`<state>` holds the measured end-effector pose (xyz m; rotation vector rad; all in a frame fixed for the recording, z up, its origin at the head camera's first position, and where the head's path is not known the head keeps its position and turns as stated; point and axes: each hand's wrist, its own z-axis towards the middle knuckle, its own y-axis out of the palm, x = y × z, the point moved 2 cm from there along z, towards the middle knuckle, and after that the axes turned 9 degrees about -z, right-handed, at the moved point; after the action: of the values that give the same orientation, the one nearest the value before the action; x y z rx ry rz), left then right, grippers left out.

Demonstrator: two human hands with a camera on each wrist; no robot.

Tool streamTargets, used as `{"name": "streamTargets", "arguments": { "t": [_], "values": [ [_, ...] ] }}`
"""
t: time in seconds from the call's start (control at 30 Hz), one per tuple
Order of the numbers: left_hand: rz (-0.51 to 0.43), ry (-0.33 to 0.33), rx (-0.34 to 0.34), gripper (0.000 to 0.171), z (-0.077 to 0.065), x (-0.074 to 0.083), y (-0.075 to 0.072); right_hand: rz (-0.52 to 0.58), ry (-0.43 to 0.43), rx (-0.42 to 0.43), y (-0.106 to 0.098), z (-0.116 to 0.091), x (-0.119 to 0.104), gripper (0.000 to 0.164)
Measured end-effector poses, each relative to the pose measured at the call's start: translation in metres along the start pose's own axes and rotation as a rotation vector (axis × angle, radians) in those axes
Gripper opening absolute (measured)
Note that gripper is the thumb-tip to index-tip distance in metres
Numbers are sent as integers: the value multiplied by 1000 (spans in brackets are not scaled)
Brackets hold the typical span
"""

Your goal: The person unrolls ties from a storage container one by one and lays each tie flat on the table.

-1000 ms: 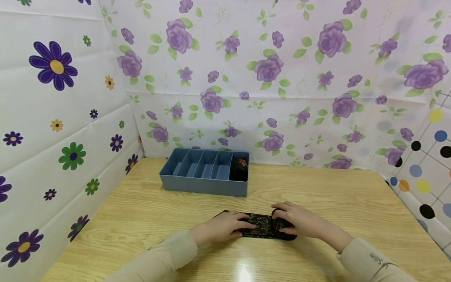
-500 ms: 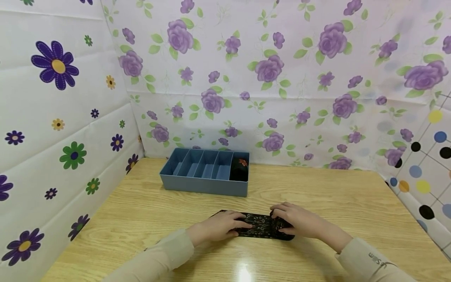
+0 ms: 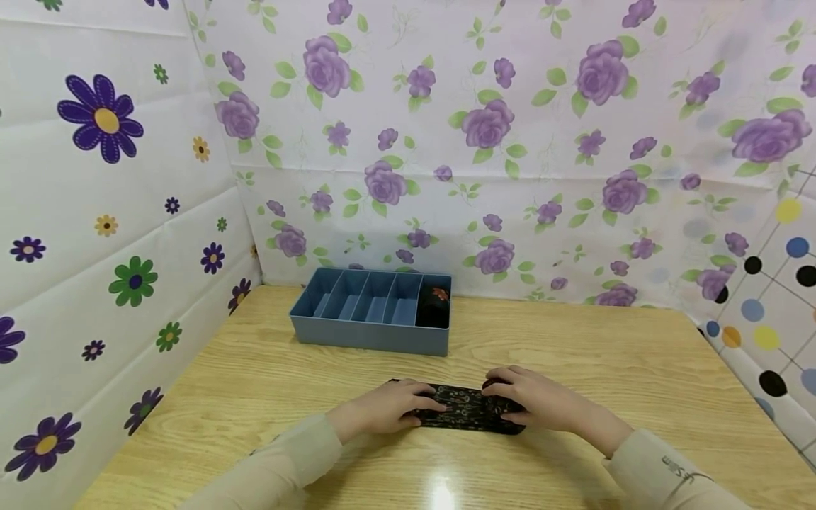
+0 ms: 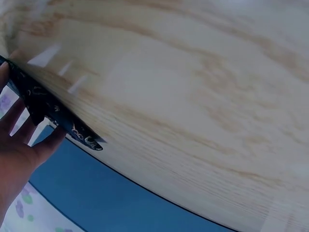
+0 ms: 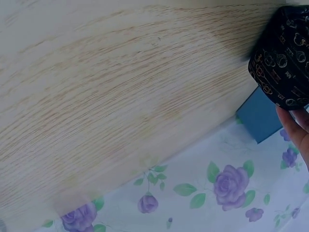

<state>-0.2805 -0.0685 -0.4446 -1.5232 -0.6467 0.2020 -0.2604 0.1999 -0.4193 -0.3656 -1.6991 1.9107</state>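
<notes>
Head view: two hands, left hand flat and right hand curled, grip one patterned cloth.

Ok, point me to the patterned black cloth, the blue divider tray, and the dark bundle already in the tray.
patterned black cloth (image 3: 468,409), head view, the bare middle stretch between the two hands.
blue divider tray (image 3: 366,338), head view, its front wall.
dark bundle (image 3: 431,309), head view, its top, in the rightmost compartment.
</notes>
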Motion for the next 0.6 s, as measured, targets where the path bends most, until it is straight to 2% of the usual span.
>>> {"name": "streamTargets", "arguments": {
  "t": [0.27,0.6],
  "values": [
    [-55,-29,-24,47,-5,-3,-4,-8,-18,31,0,4,-2,43],
    [-81,-45,-31,47,-12,-8,-5,3,-3,16,1,6,-3,42]
  ]
}}
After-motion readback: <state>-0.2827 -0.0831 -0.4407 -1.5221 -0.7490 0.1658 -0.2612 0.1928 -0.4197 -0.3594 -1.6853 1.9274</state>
